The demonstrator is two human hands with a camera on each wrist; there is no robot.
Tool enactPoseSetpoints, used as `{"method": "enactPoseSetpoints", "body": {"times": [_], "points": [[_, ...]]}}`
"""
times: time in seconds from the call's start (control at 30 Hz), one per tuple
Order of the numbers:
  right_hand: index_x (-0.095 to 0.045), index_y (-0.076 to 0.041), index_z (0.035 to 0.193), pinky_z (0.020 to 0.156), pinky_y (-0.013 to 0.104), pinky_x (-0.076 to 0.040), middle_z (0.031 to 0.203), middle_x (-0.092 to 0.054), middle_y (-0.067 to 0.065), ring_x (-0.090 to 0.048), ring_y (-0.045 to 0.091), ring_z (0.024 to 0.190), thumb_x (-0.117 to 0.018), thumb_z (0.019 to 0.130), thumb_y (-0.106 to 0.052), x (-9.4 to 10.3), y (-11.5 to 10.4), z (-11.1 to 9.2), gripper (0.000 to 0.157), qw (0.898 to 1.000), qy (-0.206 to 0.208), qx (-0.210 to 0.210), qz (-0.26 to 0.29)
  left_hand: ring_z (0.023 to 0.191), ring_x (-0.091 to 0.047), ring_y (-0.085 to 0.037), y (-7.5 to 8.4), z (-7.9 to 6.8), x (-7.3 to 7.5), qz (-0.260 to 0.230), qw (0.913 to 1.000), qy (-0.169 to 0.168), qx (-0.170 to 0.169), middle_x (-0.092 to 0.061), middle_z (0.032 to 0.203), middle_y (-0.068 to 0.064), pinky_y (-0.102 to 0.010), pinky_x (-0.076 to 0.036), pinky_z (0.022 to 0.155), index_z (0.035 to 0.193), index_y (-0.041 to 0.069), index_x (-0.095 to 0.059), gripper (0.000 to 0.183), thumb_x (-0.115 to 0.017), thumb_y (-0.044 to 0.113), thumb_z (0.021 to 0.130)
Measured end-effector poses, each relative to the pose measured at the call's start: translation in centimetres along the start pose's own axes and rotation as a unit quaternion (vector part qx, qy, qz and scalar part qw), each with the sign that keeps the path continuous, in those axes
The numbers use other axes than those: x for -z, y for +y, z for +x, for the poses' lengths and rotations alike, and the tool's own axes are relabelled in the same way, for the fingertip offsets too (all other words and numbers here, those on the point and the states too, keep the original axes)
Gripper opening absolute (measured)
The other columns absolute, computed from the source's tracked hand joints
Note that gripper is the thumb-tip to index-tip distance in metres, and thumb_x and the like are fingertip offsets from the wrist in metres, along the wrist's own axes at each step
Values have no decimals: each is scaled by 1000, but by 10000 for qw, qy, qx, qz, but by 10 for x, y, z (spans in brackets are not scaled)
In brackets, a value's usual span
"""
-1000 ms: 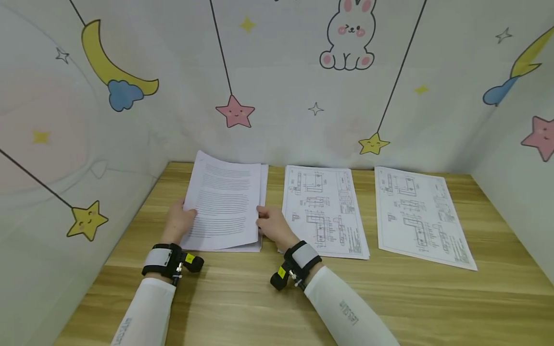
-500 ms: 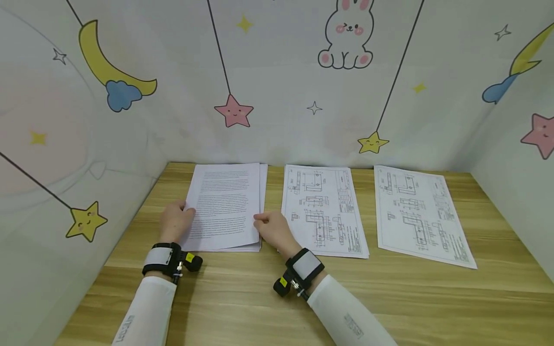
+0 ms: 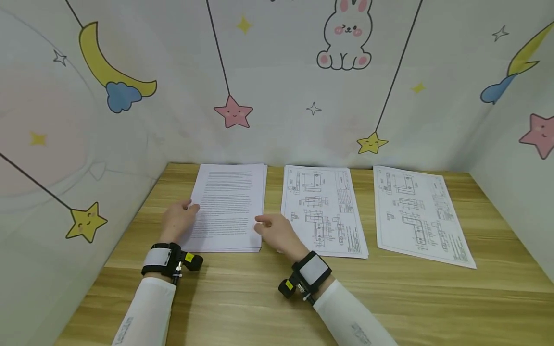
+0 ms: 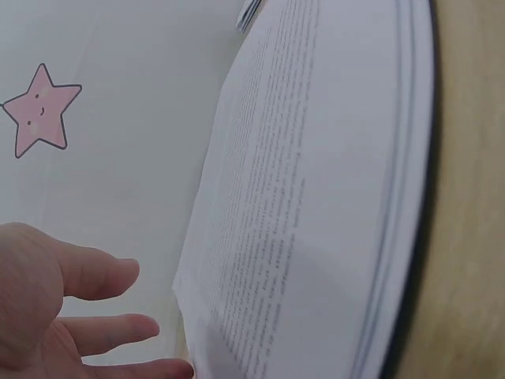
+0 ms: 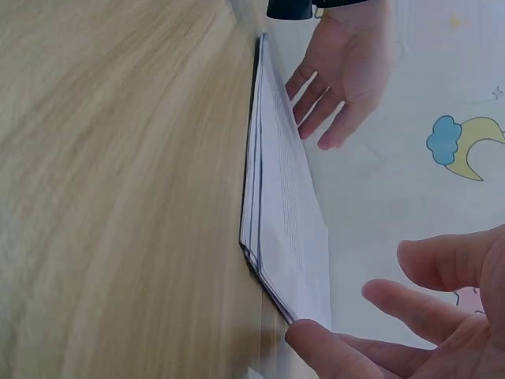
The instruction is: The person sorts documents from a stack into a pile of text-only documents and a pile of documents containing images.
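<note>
A stack of printed text sheets (image 3: 227, 202) lies flat at the left of the wooden table, its layered edges showing in both wrist views. My left hand (image 3: 178, 220) is at the stack's left side, thumb apart from the fingers, and the left wrist view shows a fingertip by the paper edge. On the opposite side is my right hand (image 3: 279, 233), fingers loosely extended. In the right wrist view one fingertip (image 5: 312, 339) meets or nearly meets the stack's corner. Neither hand grips a sheet.
Sheets with technical drawings (image 3: 322, 206) lie just right of the stack, partly under the right hand in view. Another drawing sheet (image 3: 421, 216) lies farther right, slightly turned. A patterned white wall (image 3: 277, 134) borders the table (image 3: 242, 298) at the back and sides.
The top sheets, raised and skewed left a second ago, now lie flat and shifted right, nearly lined up with those beneath. My right hand has let go and its wrist has moved slightly right.
</note>
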State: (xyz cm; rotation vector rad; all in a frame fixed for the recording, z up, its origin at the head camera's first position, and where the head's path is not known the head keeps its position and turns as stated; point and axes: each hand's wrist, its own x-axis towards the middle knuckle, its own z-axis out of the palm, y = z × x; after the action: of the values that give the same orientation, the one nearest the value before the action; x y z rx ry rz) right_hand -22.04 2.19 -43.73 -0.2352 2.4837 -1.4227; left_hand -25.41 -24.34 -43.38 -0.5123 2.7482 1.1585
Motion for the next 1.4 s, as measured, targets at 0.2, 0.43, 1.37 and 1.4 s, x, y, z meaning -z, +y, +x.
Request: {"method": "enactPoseSetpoints", "body": {"times": [0.2, 0.43, 1.37, 1.4], "points": [[-63, -11, 134, 95, 40, -51, 136, -63, 14, -62, 27, 120, -54, 99, -27, 17, 6, -7, 40, 9998, -38, 114, 158, 148, -29, -44, 15, -4, -3, -262, 9995, -117, -91, -26, 161, -24, -61, -29, 117, 156, 8, -28, 60, -42, 35, 104], [-62, -12, 134, 102, 48, -50, 137, -62, 12, -62, 30, 123, -56, 99, -29, 53, 13, -12, 40, 9991, 397, 108, -67, 146, -32, -43, 39, -9, -14, -460, 9938, 5, -1013, -34, 158, -24, -55, -31, 118, 152, 4, -38, 55, -45, 29, 104], [-15, -3, 158, 112, 68, -30, 161, -21, 30, -22, 55, 145, -57, 98, -43, 217, 82, -60, 83, 9672, 1821, -513, -1693, 139, -46, -32, 146, -47, -121, -2009, 9481, -1313, -2088, -48, 150, -14, -50, -41, 113, 152, 17, -38, 55, -54, 31, 101], [-14, -3, 158, 111, 69, -30, 160, -20, 31, -22, 56, 144, -56, 98, -44, 222, 86, -63, 84, 9653, 1886, -561, -1718, 139, -46, -32, 149, -49, -126, -2028, 9462, -1391, -2101, -48, 150, -14, -50, -41, 113, 152, 18, -38, 55, -54, 31, 101]]}}
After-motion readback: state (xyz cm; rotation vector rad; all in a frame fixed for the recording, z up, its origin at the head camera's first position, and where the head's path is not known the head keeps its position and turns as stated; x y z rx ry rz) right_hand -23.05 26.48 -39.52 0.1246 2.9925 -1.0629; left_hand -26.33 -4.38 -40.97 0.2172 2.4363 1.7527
